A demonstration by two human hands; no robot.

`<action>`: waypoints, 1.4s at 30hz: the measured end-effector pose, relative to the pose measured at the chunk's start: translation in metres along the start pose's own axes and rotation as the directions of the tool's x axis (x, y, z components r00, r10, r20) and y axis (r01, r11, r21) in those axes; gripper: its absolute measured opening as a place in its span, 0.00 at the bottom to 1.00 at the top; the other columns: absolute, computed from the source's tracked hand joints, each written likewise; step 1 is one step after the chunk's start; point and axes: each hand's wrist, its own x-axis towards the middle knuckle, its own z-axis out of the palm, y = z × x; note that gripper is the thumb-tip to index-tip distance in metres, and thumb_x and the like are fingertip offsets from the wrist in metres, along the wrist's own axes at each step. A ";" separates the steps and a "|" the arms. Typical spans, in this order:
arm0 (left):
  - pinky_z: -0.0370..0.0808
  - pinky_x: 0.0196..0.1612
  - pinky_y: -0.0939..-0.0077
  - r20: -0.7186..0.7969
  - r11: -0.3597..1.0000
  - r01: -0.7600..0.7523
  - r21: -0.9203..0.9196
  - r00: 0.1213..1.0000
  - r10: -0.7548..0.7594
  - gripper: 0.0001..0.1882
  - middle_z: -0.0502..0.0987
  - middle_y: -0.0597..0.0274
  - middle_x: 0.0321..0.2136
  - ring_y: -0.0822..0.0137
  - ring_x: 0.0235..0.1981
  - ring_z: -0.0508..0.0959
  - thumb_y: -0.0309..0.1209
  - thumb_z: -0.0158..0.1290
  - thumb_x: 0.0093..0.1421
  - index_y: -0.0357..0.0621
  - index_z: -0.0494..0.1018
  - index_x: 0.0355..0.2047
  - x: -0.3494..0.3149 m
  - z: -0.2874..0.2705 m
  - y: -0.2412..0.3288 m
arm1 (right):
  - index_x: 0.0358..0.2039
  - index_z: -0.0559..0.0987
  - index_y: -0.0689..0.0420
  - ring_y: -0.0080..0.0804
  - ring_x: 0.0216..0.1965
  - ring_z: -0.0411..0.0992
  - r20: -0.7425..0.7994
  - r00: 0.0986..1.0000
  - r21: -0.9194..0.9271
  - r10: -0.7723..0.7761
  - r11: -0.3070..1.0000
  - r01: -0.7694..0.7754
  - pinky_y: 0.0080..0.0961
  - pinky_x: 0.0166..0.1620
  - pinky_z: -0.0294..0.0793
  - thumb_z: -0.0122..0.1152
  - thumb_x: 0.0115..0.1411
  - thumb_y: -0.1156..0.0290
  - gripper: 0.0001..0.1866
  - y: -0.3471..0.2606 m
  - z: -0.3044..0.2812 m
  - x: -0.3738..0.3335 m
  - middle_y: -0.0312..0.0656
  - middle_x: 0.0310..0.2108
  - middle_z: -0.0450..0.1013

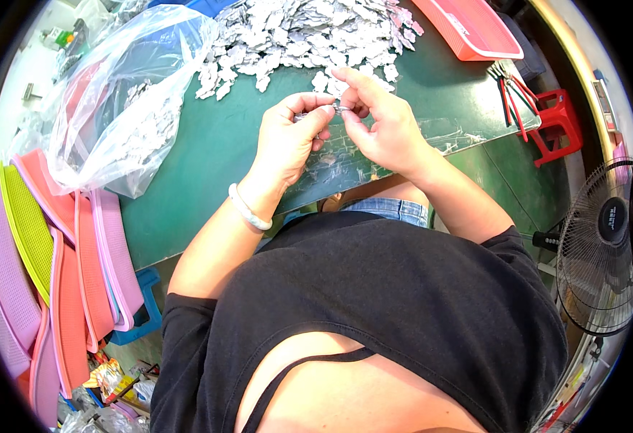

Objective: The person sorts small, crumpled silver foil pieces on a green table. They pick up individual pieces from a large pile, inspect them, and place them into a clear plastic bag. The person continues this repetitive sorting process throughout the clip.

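Both hands meet just above the near edge of the dark green table (208,151): the left hand (287,137), a pale bangle at its wrist, and the right hand (385,123) each pinch one end of a small silvery metal piece (336,109) between thumb and fingertips, closed on it. The step in hand looks like fine work on that single piece, perhaps separating or bending it, though it is too small to tell. The next move seems to call for a steady pinch and a small twist. Beyond the hands lies a wide heap of silvery flat pieces (295,36); nothing stands between. To the left sit a crumpled clear plastic bag (121,101) and stacked pink and yellow-green mesh trays (56,274); farther right, a red plastic basket (468,29), red-handled pliers (511,94), a red stool (558,123) and a black fan (598,245).
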 end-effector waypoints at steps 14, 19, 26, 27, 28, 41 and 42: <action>0.61 0.19 0.90 0.026 0.964 -0.068 0.258 0.998 0.064 0.07 0.70 0.70 0.17 0.82 0.16 0.66 0.28 0.51 0.54 0.39 0.73 0.31 -0.001 -0.004 0.005 | 0.51 0.63 0.57 0.20 0.18 0.64 0.057 0.989 0.147 0.136 0.979 -0.143 0.17 0.23 0.66 0.52 0.46 0.83 0.28 -0.012 -0.004 0.001 0.35 0.20 0.66; 0.62 0.19 0.91 0.065 0.971 -0.001 0.240 0.998 -0.015 0.05 0.71 0.69 0.19 0.81 0.17 0.67 0.28 0.51 0.53 0.40 0.72 0.29 -0.002 -0.005 0.010 | 0.53 0.61 0.59 0.11 0.25 0.61 0.158 0.954 0.259 0.256 0.921 -0.290 0.09 0.28 0.60 0.48 0.49 0.83 0.27 -0.012 -0.009 0.000 0.30 0.25 0.66; 0.63 0.19 0.90 0.075 0.979 0.035 0.203 0.996 -0.051 0.05 0.71 0.68 0.20 0.80 0.18 0.68 0.28 0.50 0.52 0.41 0.72 0.28 -0.003 -0.006 0.010 | 0.53 0.61 0.59 0.11 0.26 0.61 0.187 0.943 0.281 0.276 0.905 -0.321 0.09 0.29 0.59 0.47 0.50 0.82 0.27 -0.011 -0.008 -0.003 0.29 0.25 0.66; 0.63 0.19 0.90 0.075 0.979 0.036 0.200 0.996 -0.052 0.04 0.71 0.68 0.20 0.80 0.18 0.68 0.27 0.50 0.52 0.41 0.72 0.28 -0.003 -0.006 0.010 | 0.53 0.61 0.59 0.11 0.26 0.61 0.191 0.941 0.286 0.279 0.902 -0.325 0.09 0.29 0.59 0.47 0.50 0.82 0.27 -0.011 -0.008 -0.003 0.30 0.25 0.66; 0.63 0.19 0.90 0.076 0.980 0.037 0.198 0.996 -0.053 0.04 0.71 0.68 0.20 0.80 0.18 0.69 0.27 0.50 0.52 0.41 0.72 0.27 -0.003 -0.007 0.010 | 0.53 0.61 0.59 0.11 0.26 0.62 0.193 0.941 0.291 0.278 0.900 -0.325 0.09 0.29 0.59 0.47 0.50 0.83 0.27 -0.011 -0.008 -0.003 0.30 0.26 0.66; 0.62 0.16 0.89 0.046 0.984 0.174 0.023 0.983 -0.175 0.05 0.71 0.64 0.19 0.78 0.15 0.68 0.23 0.46 0.51 0.37 0.71 0.27 -0.005 -0.009 0.007 | 0.53 0.60 0.60 0.13 0.29 0.64 0.287 0.880 0.531 0.379 0.701 -0.476 0.10 0.33 0.62 0.48 0.52 0.82 0.25 0.000 -0.007 -0.003 0.32 0.28 0.68; 0.62 0.16 0.89 0.066 0.983 0.182 -0.014 0.981 -0.181 0.05 0.71 0.64 0.19 0.78 0.16 0.68 0.23 0.46 0.51 0.37 0.72 0.27 -0.005 -0.012 0.007 | 0.53 0.60 0.60 0.13 0.30 0.64 0.295 0.869 0.571 0.398 0.656 -0.494 0.10 0.33 0.62 0.48 0.52 0.82 0.25 0.000 -0.007 -0.002 0.32 0.29 0.68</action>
